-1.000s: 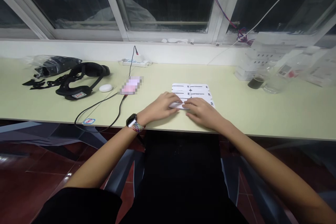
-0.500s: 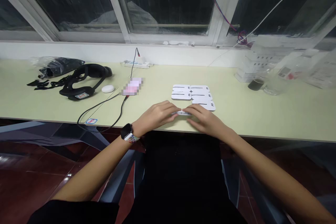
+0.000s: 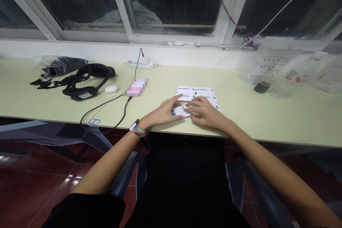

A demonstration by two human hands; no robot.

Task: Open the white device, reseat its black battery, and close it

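Observation:
A white rectangular card (image 3: 179, 110), perhaps a thin stack, lies near the table's front edge between my hands. A small dark printed square and a blue patch show on its upper face. My left hand (image 3: 164, 113) grips its left side, thumb along the near edge and fingers at the far side. From the right, my right hand (image 3: 205, 114) holds it, with fingertips on its top and right edge. Just beyond my fingers lie several white cards (image 3: 204, 90) in rows, each with a black line and a letter-like mark; my right hand partly covers them.
At the left are a black headset (image 3: 80, 91), a white oval case (image 3: 111, 89) and a blurred-out pink phone-like object (image 3: 136, 87) with a cable. A power strip (image 3: 141, 65) sits by the wall. Toward the right stand a dark-filled cup (image 3: 262, 86), a clear bottle (image 3: 279, 87) and white boxes (image 3: 256, 67).
The white card or stack has gone from edge-on, with its side showing, to face-up. My left hand has spread around its left side, and my right fingers have moved onto its top.

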